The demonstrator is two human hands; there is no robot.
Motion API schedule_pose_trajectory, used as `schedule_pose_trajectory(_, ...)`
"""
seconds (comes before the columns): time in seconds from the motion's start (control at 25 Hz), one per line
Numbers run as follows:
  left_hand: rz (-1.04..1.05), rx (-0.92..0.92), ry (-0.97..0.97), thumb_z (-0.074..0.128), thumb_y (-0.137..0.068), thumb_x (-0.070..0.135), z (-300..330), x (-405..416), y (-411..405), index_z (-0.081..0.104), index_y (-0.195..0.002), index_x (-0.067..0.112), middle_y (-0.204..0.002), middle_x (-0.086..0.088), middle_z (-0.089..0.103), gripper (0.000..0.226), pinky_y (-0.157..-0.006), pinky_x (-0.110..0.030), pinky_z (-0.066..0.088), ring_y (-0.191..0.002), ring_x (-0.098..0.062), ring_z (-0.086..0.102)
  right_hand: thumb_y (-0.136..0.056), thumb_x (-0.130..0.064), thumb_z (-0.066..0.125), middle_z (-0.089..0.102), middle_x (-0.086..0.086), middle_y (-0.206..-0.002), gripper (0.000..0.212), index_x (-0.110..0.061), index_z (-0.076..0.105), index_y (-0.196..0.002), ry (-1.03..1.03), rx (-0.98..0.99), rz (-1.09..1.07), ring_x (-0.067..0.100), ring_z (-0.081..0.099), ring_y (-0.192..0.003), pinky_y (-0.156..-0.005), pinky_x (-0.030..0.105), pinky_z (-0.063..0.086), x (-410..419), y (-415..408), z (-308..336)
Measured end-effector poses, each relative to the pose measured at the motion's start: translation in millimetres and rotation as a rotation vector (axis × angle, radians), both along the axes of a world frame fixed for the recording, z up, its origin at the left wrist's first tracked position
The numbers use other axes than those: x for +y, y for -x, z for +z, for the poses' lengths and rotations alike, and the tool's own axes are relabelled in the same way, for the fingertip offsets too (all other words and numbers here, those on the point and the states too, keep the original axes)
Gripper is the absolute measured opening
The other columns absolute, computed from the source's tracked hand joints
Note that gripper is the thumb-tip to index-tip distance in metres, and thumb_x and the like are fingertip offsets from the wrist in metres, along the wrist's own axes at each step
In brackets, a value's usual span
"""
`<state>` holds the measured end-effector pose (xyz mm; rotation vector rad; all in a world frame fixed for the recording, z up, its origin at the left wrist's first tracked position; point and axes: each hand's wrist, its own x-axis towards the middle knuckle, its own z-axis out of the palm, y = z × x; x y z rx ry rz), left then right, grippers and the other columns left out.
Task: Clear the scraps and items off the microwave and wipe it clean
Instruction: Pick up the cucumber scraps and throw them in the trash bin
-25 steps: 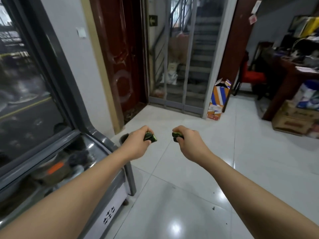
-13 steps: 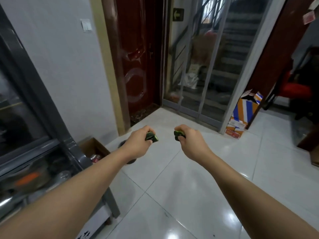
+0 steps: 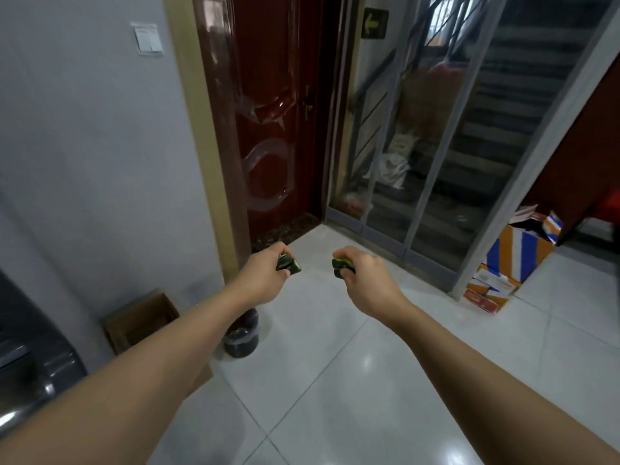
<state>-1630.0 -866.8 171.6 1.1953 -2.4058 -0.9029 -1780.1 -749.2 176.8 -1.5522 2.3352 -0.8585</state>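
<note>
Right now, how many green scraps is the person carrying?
2. One green scrap is pinched in the left hand, the other green scrap in the right hand. Curled fingers cover part of each, so smaller bits could be hidden.

A pale grey wall [image 3: 84,156] with a white switch plate [image 3: 147,38] is seen to the left. A glossy dark red door [image 3: 268,112] and a sliding screen [image 3: 436,146], with stairs behind it, are seen ahead. The white tiled floor [image 3: 352,380] is glossy, with light reflected. A striped orange-blue carton [image 3: 513,256] is recorded far right, a brown open box [image 3: 141,322] lower left.
</note>
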Motion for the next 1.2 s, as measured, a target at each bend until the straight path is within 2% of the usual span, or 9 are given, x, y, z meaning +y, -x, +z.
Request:
schedule_pose_trajectory(0.2, 0.056, -0.023, -0.006, 0.054, -0.092, 0.013, -6, -63, 47, 0.053, -0.108, 0.022, -0.116, -0.006, 0.06, 0.018, -0.083, -0.03, 0.044, -0.102, -0.024, 0.055, -0.096, -0.006, 0.043, 0.061, 0.006, -0.118, 0.033, -0.015, 0.053, -0.126, -0.026, -0.028, 0.079, 0.007, 0.047, -0.088, -0.076, 0.019, 0.039, -73, 53, -14)
schedule_pose_trajectory(0.4, 0.198, -0.037, -0.025, 0.053, -0.092, 0.01, -19, -117, 92, 0.052, -0.103, 0.023, -0.114, -0.007, 0.06, 0.016, -0.082, -0.03, 0.045, -0.1, -0.024, 0.055, -0.095, -0.007, 0.046, 0.061, 0.009, -0.118, 0.033, -0.015, 0.053, -0.127, -0.04, -0.023, 0.202, 0.022, 0.058, -0.104, -0.087, 0.031, 0.047, -153, 112, -25)
schedule_pose_trajectory(0.56, 0.358, -0.029, -0.033, 0.053, -0.091, 0.008, -29, -148, 139, 0.054, -0.107, 0.016, -0.114, -0.01, 0.061, 0.018, -0.089, -0.032, 0.046, -0.104, -0.026, 0.056, -0.094, -0.007, 0.049, 0.062, 0.009, -0.118, 0.033, -0.015, 0.055, -0.126, -0.055, -0.017, 0.332, 0.026, 0.057, -0.106, -0.086, 0.031, 0.046, -214, 172, -32)
schedule_pose_trajectory(0.76, 0.553, -0.005, -0.084, 0.053, -0.092, 0.007, -39, -168, 189, 0.054, -0.105, 0.017, -0.11, -0.01, 0.062, 0.017, -0.083, -0.025, 0.042, -0.1, -0.024, 0.056, -0.094, -0.007, 0.049, 0.062, 0.01, -0.119, 0.032, -0.014, 0.057, -0.124, -0.108, -0.03, 0.512, 0.025, 0.057, -0.108, -0.088, 0.029, 0.045, -279, 232, -39)
schedule_pose_trajectory(0.96, 0.68, -0.023, -0.091, 0.054, -0.091, 0.007, -47, -199, 196, 0.049, -0.098, 0.024, -0.108, -0.007, 0.062, 0.019, -0.086, -0.029, 0.045, -0.1, -0.022, 0.057, -0.094, -0.007, 0.048, 0.062, 0.01, -0.118, 0.031, -0.015, 0.057, -0.123, -0.139, -0.052, 0.673, 0.024, 0.057, -0.106, -0.079, 0.019, 0.038, -341, 243, -51)
schedule_pose_trajectory(1.2, 0.841, -0.007, -0.102, 0.054, -0.09, 0.005, -70, -254, 183, 0.053, -0.103, 0.016, -0.11, -0.009, 0.064, 0.017, -0.087, -0.03, 0.046, -0.101, -0.023, 0.058, -0.094, -0.008, 0.049, 0.065, 0.009, -0.113, 0.029, -0.015, 0.059, -0.12, -0.163, -0.033, 0.84, 0.024, 0.059, -0.103, -0.077, 0.02, 0.037, -424, 222, -72)
